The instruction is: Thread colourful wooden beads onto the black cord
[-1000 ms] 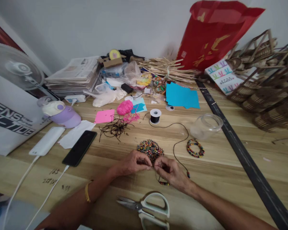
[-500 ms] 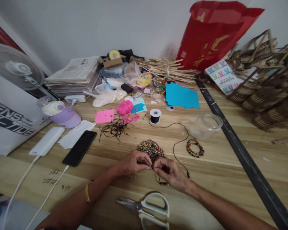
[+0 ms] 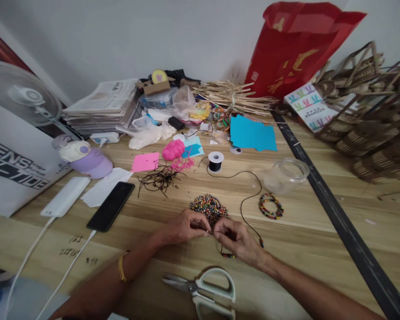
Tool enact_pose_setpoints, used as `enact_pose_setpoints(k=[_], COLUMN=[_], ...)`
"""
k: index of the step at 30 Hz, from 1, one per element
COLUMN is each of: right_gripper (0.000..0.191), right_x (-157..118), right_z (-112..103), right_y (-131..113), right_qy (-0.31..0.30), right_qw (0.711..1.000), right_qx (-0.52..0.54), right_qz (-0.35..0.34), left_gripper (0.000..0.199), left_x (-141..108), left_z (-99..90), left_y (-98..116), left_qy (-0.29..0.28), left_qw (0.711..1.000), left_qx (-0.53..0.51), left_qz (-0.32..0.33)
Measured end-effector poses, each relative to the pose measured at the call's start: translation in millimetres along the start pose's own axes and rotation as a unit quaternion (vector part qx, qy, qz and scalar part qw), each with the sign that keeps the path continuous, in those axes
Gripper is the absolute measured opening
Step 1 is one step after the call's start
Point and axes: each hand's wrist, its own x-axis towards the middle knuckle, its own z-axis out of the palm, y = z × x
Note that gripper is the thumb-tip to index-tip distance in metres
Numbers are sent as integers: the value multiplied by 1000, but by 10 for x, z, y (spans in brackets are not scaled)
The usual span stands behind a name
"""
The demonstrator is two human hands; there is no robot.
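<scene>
My left hand [image 3: 188,226] pinches a tiny bead between thumb and forefinger, just in front of a pile of multicoloured beads [image 3: 208,206]. Close beside it, my right hand [image 3: 238,238] is closed on the thin black cord [image 3: 242,204], its fingertips nearly touching those of the left. The cord runs from a black spool [image 3: 215,162] and carries a few beads near the right wrist. More strung beads [image 3: 228,255] hang below the right hand. A finished-looking beaded ring [image 3: 271,206] lies to the right. White-handled scissors [image 3: 200,286] lie nearer me, blades pointing left.
A glass jar [image 3: 286,175] stands at the right. Black cord scraps [image 3: 160,178], pink yarn [image 3: 173,150] and blue paper [image 3: 253,133] lie further back. At the left are a phone [image 3: 110,206], a power bank [image 3: 65,196] and cables.
Both hands stay in almost the same place; only the fingertips have shifted slightly, with a small gap between them now.
</scene>
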Motion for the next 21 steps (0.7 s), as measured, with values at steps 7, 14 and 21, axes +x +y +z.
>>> enact_pose_setpoints(k=[7, 14, 21], right_gripper=[29, 23, 20], right_x=[2, 3, 1], right_z=[-2, 8, 7], right_y=[-13, 7, 14], right_qy=[3, 0, 1], right_qw=[1000, 1000, 1000], right_qx=[4, -10, -24], right_qz=[-4, 0, 0], left_gripper=[13, 17, 16], left_x=[8, 20, 22], left_z=[-7, -9, -3], left_y=[-27, -90, -62], left_qy=[-1, 8, 9], left_qw=[1000, 999, 998], left_qx=[16, -17, -53], left_qz=[20, 37, 44])
